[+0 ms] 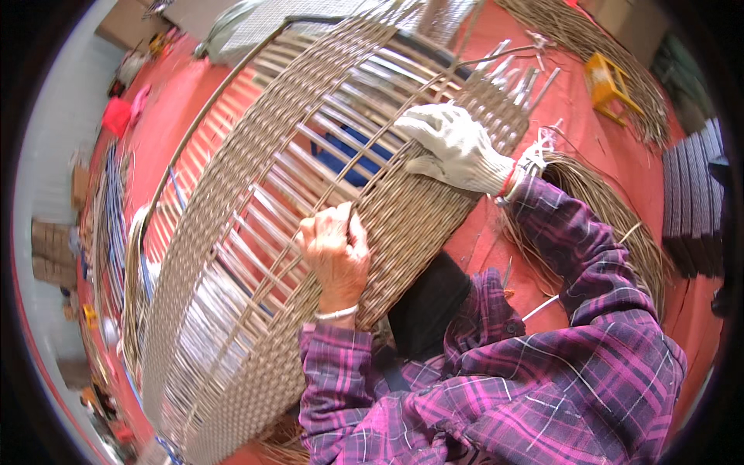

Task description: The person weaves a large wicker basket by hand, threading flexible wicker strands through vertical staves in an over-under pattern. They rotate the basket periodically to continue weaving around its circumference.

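A large curved wicker panel (422,209) of flat brown strands lies slantwise before me, woven over pale bare ribs (271,186) and framed by a dark rim. My left hand (337,252) is bare, with a bracelet at the wrist. Its fingers are curled closed on a brown strand at the edge of the dense weave; the fingertips are partly hidden. Farther up on the right, my right hand (457,147) wears a white knitted glove. Thumb and fingers bend round the woven edge of the panel, and loose strand ends (527,85) stick out beyond it.
Bundles of brown strands (612,201) lie on the red floor covering (558,108) to the right. A yellow stool (612,87) stands at the upper right, near a stack of grey ridged panels (692,201). Cardboard boxes (53,252) line the left wall.
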Available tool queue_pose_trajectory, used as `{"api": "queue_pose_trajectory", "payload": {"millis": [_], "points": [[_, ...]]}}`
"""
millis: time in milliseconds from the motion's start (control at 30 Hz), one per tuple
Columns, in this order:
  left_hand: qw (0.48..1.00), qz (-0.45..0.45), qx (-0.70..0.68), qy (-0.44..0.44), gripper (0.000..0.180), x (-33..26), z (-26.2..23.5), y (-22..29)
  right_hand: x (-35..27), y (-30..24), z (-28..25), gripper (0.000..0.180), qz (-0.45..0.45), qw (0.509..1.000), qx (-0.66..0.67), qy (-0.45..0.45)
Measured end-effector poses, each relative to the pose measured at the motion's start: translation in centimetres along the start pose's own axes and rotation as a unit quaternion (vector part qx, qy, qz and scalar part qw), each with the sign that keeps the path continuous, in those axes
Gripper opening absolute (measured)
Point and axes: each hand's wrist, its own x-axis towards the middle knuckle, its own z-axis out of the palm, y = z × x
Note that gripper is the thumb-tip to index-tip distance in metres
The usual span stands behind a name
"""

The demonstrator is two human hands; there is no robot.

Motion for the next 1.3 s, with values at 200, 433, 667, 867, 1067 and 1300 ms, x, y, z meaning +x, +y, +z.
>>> {"api": "queue_pose_trajectory", "payload": {"millis": [200, 433, 667, 867, 1067, 1300], "points": [[0.999, 0.014, 0.007, -0.038, 0.023, -0.9, 0.1, -0.4, 0.0, 1.6, -0.4, 0.058, 0.020, 0.996, -0.076, -0.029], [0.999, 0.000, -0.004, -0.048, 0.025, -1.1, -0.2, -0.8, 0.1, 2.8, -1.0, 0.060, 0.034, 0.995, -0.066, -0.065], [0.999, 0.011, -0.004, -0.050, 0.023, -0.9, -0.2, -0.7, -0.4, 5.6, -0.7, 0.062, 0.031, 0.990, -0.140, -0.004], [0.998, 0.015, -0.007, -0.059, 0.019, -0.6, -0.2, -0.8, -0.4, 5.7, -0.3, 0.064, 0.026, 0.988, -0.151, 0.029], [0.986, -0.002, 0.016, -0.166, 0.018, 2.4, -0.9, -2.6, 2.0, 6.3, -0.5, 0.052, 0.085, 0.982, -0.126, -0.114], [0.976, -0.084, 0.059, -0.194, 0.017, 7.1, -0.8, -7.0, 8.4, 7.4, 2.1, 0.065, 0.085, 0.958, -0.182, -0.203]]}}
